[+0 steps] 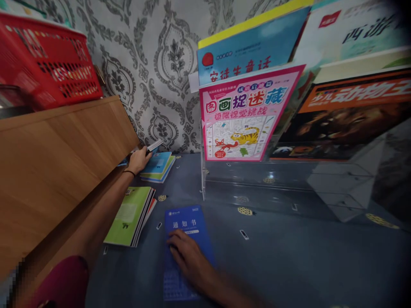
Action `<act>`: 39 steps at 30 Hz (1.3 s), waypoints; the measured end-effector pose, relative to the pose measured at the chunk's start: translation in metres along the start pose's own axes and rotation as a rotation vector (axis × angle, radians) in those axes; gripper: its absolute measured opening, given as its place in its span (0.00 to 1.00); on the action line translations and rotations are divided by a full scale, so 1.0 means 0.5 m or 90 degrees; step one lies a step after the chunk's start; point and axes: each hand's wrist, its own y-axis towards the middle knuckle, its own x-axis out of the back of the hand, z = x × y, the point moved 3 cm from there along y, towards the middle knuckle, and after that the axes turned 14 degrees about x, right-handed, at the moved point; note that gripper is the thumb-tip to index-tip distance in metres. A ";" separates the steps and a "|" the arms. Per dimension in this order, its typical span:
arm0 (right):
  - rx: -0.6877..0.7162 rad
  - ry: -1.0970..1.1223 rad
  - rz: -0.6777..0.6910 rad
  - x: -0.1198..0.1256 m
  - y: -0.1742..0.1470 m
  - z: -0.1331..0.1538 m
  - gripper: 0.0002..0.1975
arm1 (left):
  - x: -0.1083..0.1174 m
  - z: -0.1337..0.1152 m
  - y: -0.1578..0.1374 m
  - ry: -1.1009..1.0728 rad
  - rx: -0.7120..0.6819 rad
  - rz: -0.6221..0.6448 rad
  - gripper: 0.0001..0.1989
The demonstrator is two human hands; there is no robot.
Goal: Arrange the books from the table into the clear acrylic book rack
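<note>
L hand (138, 159): reaching by patterned wallpaper (175, 64), w/ fingertips partly hidden at near end of thin white-edged paper stack (155, 146); touching it, can't tell if grip is closed
R forearm: blurs & runs off bottom edge
Magenta fabric (62, 282): cut off bottom L, can't tell what garment
Red perforated plastic basket (54, 64): cut off at L, contents unclear, on brown wood-grain unit (64, 145)
Dark lion-cover magazine (343, 119): cut off by R edge, in clear acrylic rack (272, 177)
Royal-blue paper booklet (175, 280): flat on dark blue-grey pineapple-print cloth (276, 261), R of green-covered book stack (123, 218); white title 通知书, crest top L, "2022" top R; lower cover darker print, partly under hand
R hand (189, 256): loosely curled, resting on booklet's cover, not gripping
Blue-topped book pile (157, 166): just beside L hand, green & blue covers below
</note>
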 end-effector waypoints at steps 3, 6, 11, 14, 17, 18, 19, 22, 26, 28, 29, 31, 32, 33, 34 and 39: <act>0.009 -0.010 0.011 -0.001 0.003 0.001 0.13 | -0.023 -0.043 -0.053 0.033 -0.071 0.035 0.18; 0.021 -0.026 0.025 -0.007 0.004 -0.001 0.13 | -0.057 -0.088 -0.116 0.060 -0.165 0.081 0.17; 0.025 -0.026 0.029 -0.002 -0.008 -0.005 0.13 | -0.082 -0.114 -0.171 0.090 -0.217 0.112 0.20; 0.022 -0.117 0.032 0.022 -0.027 -0.009 0.14 | -0.066 -0.107 -0.197 0.041 -0.216 0.116 0.19; 0.021 -0.262 0.051 0.048 -0.052 -0.014 0.16 | -0.061 -0.104 -0.260 -0.051 -0.271 0.150 0.14; 0.024 -0.300 0.060 0.055 -0.061 -0.015 0.16 | -0.066 -0.104 -0.288 -0.079 -0.300 0.189 0.15; 0.026 -0.331 0.068 0.060 -0.069 -0.016 0.16 | -0.074 -0.105 -0.316 -0.099 -0.322 0.232 0.17; 0.031 -0.387 0.091 0.066 -0.094 -0.015 0.17 | -0.091 -0.107 -0.375 -0.128 -0.341 0.268 0.27; -0.003 -0.410 0.069 0.061 -0.123 -0.024 0.18 | -0.095 -0.107 -0.386 -0.164 -0.308 0.350 0.33; -0.031 -0.391 0.018 0.059 -0.135 -0.037 0.23 | -0.091 -0.108 -0.382 -0.193 -0.297 0.408 0.28; -0.047 -0.373 -0.014 0.060 -0.140 -0.044 0.27 | -0.087 -0.109 -0.382 -0.221 -0.304 0.432 0.23; -0.084 -0.318 -0.086 0.065 -0.145 -0.057 0.34 | -0.076 -0.112 -0.390 -0.318 -0.337 0.485 0.13; -0.104 -0.281 -0.124 0.070 -0.146 -0.061 0.36 | -0.069 -0.113 -0.397 -0.384 -0.357 0.516 0.10; -0.127 -0.238 -0.163 0.077 -0.144 -0.062 0.38 | -0.061 -0.114 -0.404 -0.454 -0.374 0.549 0.10; -0.154 -0.187 -0.201 0.085 -0.140 -0.062 0.39 | -0.053 -0.114 -0.411 -0.521 -0.385 0.584 0.12; -0.312 0.160 -0.232 0.109 -0.117 -0.033 0.35 | -0.028 -0.107 -0.418 -0.660 -0.355 0.606 0.19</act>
